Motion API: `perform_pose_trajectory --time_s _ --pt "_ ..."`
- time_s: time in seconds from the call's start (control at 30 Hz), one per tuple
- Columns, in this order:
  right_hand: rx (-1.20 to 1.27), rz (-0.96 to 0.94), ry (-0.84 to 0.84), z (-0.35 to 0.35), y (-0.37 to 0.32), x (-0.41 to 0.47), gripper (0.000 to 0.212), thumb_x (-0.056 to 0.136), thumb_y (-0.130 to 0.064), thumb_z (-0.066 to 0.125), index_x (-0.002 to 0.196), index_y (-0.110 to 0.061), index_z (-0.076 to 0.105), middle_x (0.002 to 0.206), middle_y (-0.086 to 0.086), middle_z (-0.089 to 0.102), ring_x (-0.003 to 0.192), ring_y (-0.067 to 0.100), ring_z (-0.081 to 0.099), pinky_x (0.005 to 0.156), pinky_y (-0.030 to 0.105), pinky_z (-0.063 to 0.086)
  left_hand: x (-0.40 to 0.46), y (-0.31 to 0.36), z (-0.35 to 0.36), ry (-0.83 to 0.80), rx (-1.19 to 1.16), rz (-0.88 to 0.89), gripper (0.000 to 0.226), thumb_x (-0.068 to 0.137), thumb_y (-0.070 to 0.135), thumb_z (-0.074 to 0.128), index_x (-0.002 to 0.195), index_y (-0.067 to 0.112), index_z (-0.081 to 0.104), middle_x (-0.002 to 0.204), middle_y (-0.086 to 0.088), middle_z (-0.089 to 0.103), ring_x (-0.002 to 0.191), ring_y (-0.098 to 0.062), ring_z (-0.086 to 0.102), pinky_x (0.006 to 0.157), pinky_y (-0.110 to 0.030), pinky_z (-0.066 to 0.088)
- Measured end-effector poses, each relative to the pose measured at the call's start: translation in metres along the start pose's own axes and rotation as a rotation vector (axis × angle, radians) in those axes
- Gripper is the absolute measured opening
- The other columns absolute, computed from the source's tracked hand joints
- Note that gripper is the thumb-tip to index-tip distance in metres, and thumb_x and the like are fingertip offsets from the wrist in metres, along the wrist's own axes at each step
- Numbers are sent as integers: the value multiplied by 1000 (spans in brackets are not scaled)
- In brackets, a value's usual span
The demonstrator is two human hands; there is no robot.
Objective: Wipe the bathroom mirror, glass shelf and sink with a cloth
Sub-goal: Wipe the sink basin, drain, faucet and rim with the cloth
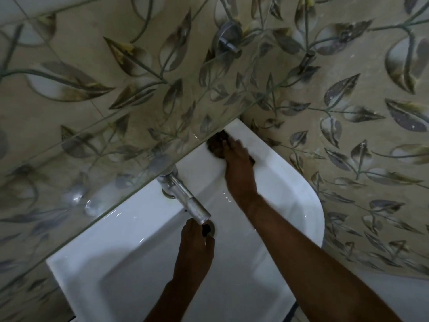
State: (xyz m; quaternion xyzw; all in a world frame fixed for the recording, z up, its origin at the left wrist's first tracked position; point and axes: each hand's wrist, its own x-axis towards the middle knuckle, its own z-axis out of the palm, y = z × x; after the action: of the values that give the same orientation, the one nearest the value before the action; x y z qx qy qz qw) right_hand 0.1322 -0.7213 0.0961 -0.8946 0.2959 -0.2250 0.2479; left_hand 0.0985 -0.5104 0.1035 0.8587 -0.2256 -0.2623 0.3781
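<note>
We press our right hand [236,156], fingers flat, on a dark crumpled cloth [217,145] at the back rim of the white sink [301,189], under the clear glass shelf [130,126], while our left hand [197,242] rests in the bowl, fingers loosely bent, under the shiny metal tap [185,198].

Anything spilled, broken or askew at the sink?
Nothing stands out. The right hand presses a dark cloth on the sink rim under the glass shelf; the left hand is by the drain, below the tap.
</note>
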Motion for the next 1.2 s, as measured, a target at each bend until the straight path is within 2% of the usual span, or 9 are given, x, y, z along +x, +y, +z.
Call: perform_pose_trajectory --time_s 0.17,0.37,0.5,0.63,0.77,0.83,1.0,1.1,1.2 --pt "163 -236 -220 24 -54 -57 58 92 -21 60 146 -7 44 155 13 37 147 34 24 120 52 17 -9 -8 -12 116 -37 -17 37 92 14 59 117 34 42 107 10 47 101 -11 51 91 -25 43" --pt "125 -314 -139 -13 -17 -68 50 97 -6 34 146 -14 44 158 3 30 149 23 22 123 31 14 -23 -17 -25 133 -21 10 50 88 5 59 125 36 45 108 15 47 99 -5 50 84 -14 40" --pt "90 173 57 -21 9 -48 48 108 -22 37 153 -34 28 153 -8 42 123 3 51 103 24 47 -23 -19 -23 133 -37 -17 47 89 8 58 129 31 48 110 14 48 98 -2 49 87 -16 41" --pt "258 424 165 5 -31 -60 40 104 -13 38 142 -2 45 129 14 60 109 16 62 92 32 54 -21 -22 -17 121 -61 -14 48 88 5 59 130 27 49 112 11 49 97 -2 50 90 -24 45" --pt "586 637 41 66 -55 -116 25 101 -4 50 126 -4 49 117 19 61 104 33 62 90 54 54 -17 -28 -17 127 -86 -48 48 90 3 57 133 22 49 116 7 51 101 -10 53 94 -30 47" --pt "599 784 -55 76 -56 -136 14 98 -1 52 111 -7 52 101 17 63 87 27 63 74 42 59 -17 -31 -20 125 -83 -60 48 90 3 57 133 22 48 118 7 51 101 -11 53 94 -30 46" --pt "192 429 -16 18 -33 -118 13 102 -24 55 100 -12 50 79 6 59 60 5 57 53 22 48 -17 -37 -25 140 -73 -23 49 88 0 57 128 27 50 111 8 50 96 -3 51 89 -28 46" --pt "46 299 179 -14 4 -69 36 91 -62 56 103 -28 54 94 4 65 79 24 65 69 44 56 -19 -39 -24 133 -71 -20 46 89 3 58 128 26 50 112 7 51 97 -4 51 87 -25 46" --pt "1 267 161 -16 21 -46 40 91 -74 41 105 -40 56 105 -9 65 99 16 64 90 49 52 -21 -38 -20 113 -75 -4 45 90 5 57 129 25 49 114 8 50 99 -7 52 87 -23 45"
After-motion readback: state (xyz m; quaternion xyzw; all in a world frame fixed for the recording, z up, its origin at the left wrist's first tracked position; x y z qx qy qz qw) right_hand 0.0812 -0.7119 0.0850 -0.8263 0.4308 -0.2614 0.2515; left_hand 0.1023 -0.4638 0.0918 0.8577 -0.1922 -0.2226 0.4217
